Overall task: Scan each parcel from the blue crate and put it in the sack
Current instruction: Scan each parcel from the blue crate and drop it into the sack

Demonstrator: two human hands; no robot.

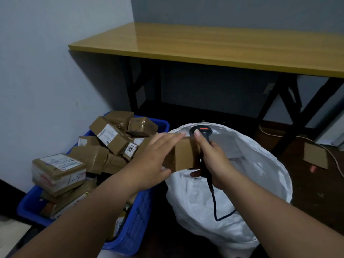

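A small brown cardboard parcel (183,155) is held over the left rim of the open white sack (260,174). My left hand (149,159) holds it, fingers stretched flat across its top and thumb under its near edge. My right hand (212,161) grips a black barcode scanner (202,133) by the handle, thumb up near the head, pressed against the parcel's right side. The scanner's head shows a red strip, and its black cable hangs down over the sack. The blue crate (134,229) on the left is heaped with several brown taped parcels (109,138).
A yellow-topped table (204,45) on black legs stands behind the sack. A flat piece of cardboard (315,155) and a pale cord (333,155) lie on the dark floor at right. The wall rises close behind the crate.
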